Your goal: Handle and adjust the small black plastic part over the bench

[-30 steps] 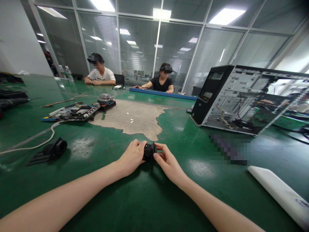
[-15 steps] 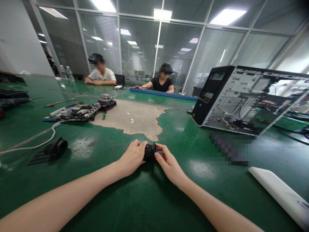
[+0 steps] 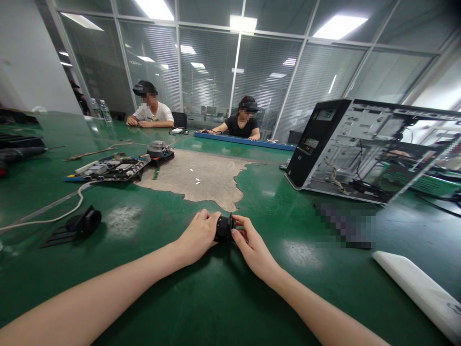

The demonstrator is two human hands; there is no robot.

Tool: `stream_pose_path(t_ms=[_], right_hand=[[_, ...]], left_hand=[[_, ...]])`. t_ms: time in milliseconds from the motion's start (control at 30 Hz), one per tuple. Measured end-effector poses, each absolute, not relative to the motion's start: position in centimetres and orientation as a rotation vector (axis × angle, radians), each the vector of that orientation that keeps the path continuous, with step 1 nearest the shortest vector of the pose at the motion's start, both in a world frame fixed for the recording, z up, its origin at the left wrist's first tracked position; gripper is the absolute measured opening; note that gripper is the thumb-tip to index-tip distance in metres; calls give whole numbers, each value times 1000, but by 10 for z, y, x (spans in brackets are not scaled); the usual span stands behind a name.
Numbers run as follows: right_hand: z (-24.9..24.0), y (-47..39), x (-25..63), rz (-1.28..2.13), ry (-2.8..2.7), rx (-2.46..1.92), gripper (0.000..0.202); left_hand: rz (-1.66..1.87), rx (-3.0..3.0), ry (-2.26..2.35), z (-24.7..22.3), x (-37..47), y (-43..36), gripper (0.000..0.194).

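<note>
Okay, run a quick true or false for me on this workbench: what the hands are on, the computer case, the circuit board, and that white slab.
The left hand and right hand both touch the black part. True.
The computer case has its side closed. False: its side is open, showing the inside.
The circuit board lies left of the case. True.
The white slab lies on the tan patch. False: it lies on the green tabletop.

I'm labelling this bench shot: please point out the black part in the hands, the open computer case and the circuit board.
black part [image 3: 225,228], head view, its middle
computer case [image 3: 312,139], head view, black front panel
circuit board [image 3: 114,168], head view, component side
</note>
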State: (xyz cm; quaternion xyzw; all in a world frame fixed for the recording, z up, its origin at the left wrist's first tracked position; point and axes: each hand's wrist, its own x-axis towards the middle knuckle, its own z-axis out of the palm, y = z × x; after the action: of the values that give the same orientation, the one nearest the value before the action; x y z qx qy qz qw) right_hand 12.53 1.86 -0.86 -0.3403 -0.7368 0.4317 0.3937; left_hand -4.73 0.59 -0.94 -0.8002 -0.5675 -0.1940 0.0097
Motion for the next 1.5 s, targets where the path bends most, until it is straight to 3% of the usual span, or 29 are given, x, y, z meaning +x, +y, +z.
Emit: stream_pose_path(t_ms=[300, 533, 833, 1067, 1333, 1500], right_hand=[[-8, 17, 125, 929, -1860, -769, 15], [-9, 19, 125, 1055, -1901, -860, 30], [-9, 17, 125, 932, -1882, -767, 19], [-9, 17, 125, 1029, -1941, -852, 36], [-6, 15, 124, 955, -1870, -777, 21], [-9, 17, 126, 978, -1801, -824, 26]], left_hand=[[-610, -2486, -1756, -11, -47, 7, 48], [-610, -2481, -1758, -13, -49, 8, 53], [-621, -2483, -1757, -13, -48, 8, 52], [-639, -2470, -1774, -15, -49, 9, 51], [-637, -2488, -1788, -10, -48, 7, 47], [-654, -2484, -1778, -13, -48, 8, 46]])
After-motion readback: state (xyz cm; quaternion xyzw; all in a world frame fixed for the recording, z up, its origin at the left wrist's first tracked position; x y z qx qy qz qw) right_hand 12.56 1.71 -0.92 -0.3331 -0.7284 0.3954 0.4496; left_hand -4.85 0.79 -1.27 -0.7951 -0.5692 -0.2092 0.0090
